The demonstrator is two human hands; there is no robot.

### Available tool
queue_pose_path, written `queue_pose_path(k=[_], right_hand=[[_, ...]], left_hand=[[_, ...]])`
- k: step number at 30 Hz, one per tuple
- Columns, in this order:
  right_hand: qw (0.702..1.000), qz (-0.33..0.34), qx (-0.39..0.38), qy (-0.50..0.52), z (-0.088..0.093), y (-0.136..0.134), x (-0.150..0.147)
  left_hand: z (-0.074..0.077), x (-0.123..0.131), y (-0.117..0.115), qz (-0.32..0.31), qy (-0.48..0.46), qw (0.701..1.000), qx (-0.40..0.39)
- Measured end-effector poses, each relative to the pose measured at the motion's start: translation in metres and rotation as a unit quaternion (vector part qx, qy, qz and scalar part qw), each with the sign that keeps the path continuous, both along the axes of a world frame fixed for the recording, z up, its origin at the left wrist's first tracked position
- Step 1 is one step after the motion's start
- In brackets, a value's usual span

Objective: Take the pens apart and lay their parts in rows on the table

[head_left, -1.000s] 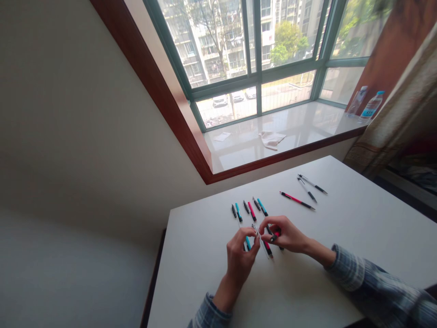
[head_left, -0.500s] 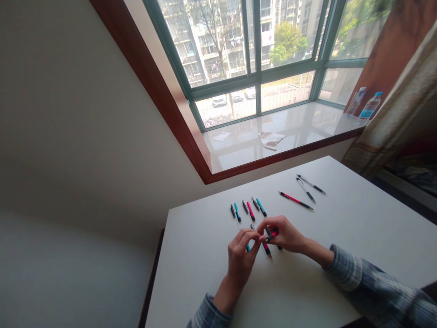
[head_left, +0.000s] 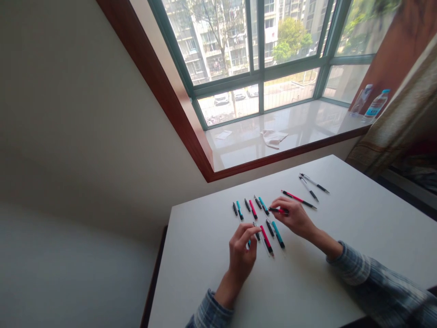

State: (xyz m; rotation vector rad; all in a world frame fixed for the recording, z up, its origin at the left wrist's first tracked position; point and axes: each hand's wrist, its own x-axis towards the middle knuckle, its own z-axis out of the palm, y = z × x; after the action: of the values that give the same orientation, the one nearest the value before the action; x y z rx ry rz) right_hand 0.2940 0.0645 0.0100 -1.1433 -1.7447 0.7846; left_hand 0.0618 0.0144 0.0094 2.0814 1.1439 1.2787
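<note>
Two rows of short pen pieces [head_left: 252,209] lie on the white table [head_left: 205,273]. The right hand [head_left: 296,217] pinches a red pen piece [head_left: 278,210] beside the far row. The left hand [head_left: 241,250] curls its fingers together over a blue piece [head_left: 249,243] at the near row, perhaps gripping it.

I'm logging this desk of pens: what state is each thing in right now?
right hand, grip shut on pink pen part
left hand, fingers curled around teal pen part
loose pen parts, lying separate in two rows on table
whole pens, three, assembled, lying flat
bottles, standing on sill
cloth, crumpled
</note>
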Motion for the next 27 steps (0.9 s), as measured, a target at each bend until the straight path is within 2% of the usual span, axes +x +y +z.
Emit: queue_pose_path(k=[3, 7, 11, 15, 24, 27], right_hand=[[0.995, -0.032, -0.009, -0.094, -0.010, 0.009, 0.014], [0.985, -0.004, -0.037, -0.167, -0.021, 0.014, 0.019], [0.985, -0.001, -0.043, -0.166, -0.028, 0.014, 0.014], [0.984, -0.032, -0.043, -0.168, -0.032, 0.022, 0.008], [0.970, -0.132, -0.070, -0.192, -0.030, 0.079, -0.012], [0.968, -0.145, -0.076, -0.192, -0.032, 0.088, -0.015]], left_hand=[[0.001, -0.004, 0.002, 0.017, 0.002, 1.000, 0.005], [0.002, -0.006, 0.004, 0.029, 0.006, 0.999, 0.013], [0.003, -0.010, 0.003, 0.041, 0.009, 0.999, 0.018], [0.003, -0.014, 0.002, 0.050, 0.007, 0.999, 0.019], [0.003, -0.017, -0.002, 0.037, 0.009, 0.999, 0.020], [0.006, -0.019, -0.002, 0.045, 0.009, 0.999, 0.018]])
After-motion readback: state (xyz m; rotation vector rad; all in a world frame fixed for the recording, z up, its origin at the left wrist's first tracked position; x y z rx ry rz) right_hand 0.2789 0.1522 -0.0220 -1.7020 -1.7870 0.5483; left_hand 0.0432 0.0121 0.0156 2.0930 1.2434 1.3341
